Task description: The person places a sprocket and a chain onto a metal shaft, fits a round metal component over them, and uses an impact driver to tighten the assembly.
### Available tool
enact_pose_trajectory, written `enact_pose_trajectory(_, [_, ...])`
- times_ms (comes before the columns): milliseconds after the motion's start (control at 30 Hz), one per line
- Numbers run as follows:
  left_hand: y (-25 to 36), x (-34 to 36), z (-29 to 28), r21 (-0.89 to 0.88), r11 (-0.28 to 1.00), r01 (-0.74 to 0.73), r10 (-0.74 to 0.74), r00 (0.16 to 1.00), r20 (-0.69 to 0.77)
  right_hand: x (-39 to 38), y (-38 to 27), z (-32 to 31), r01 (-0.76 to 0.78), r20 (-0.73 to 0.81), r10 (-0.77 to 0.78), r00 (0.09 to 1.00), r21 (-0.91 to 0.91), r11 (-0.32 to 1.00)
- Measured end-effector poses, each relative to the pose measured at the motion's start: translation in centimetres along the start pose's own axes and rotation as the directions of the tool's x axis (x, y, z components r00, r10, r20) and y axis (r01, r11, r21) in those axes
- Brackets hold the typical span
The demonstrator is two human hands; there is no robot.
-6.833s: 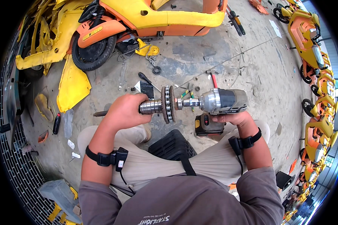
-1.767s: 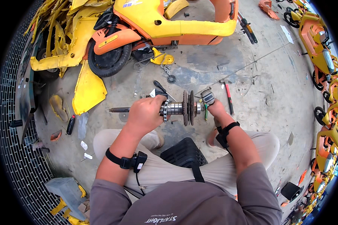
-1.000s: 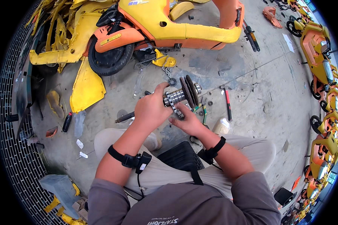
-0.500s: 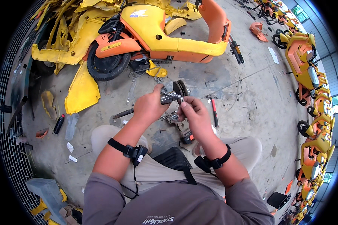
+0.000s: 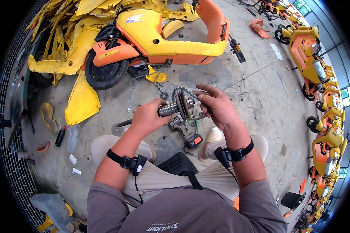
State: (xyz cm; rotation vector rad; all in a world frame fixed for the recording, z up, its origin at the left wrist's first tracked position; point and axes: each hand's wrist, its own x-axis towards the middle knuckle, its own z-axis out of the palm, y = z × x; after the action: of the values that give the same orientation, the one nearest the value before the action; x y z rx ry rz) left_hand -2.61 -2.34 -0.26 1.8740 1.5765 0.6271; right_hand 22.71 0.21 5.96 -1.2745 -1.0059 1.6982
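My left hand (image 5: 148,116) is closed around the ringed steel shaft (image 5: 167,109) of a metal part with a toothed dark disc (image 5: 180,103) at its right end. The shaft lies level, with the disc upright. At the disc's right side is my right hand (image 5: 218,105), thumb and forefinger brought together and other fingers partly stretched. A dark, chain-like strip (image 5: 188,91) runs from the disc's top toward those fingertips; what they hold is unclear. A grey metal piece (image 5: 197,112) shows below them. Under my hands, a cordless power tool (image 5: 192,139) lies on the floor.
Ahead, a yellow and orange scooter (image 5: 171,48) lies on its side, with yellow body panels (image 5: 72,54) piled at left. A loose chain (image 5: 159,86) lies before it. A dark bottle (image 5: 60,136) is at left. Rows of scooters (image 5: 305,54) line the right.
My right hand has moved right and up, away from the shaft to the disc's far side. The metal part has shifted slightly left and turned, and a dark strip now shows over the disc.
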Motion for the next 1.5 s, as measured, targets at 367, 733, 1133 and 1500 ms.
enact_pose_trajectory(367, [-1.0,0.8,1.0,-0.549,0.807,0.217,-0.051,0.952,0.301,11.7,9.7,-4.8,-0.199,-0.202,0.131,0.971,-0.364,0.91])
enact_pose_trajectory(733, [-1.1,3.3,1.8,-0.739,0.351,0.575,-0.08,0.804,0.589,16.2,12.7,-10.1,-0.073,-0.187,-0.208,0.96,-0.886,0.458])
enact_pose_trajectory(1133, [1.9,4.7,2.7,-0.475,0.873,0.111,-0.053,0.99,0.133,4.2,-5.9,-1.8,0.626,0.525,-0.344,0.779,-0.609,0.487])
enact_pose_trajectory(1500, [3.6,3.2,0.5,-0.415,0.91,-0.025,0.058,0.996,0.068,1.8,-7.3,-0.8,0.691,0.599,-0.346,0.722,-0.603,0.398])
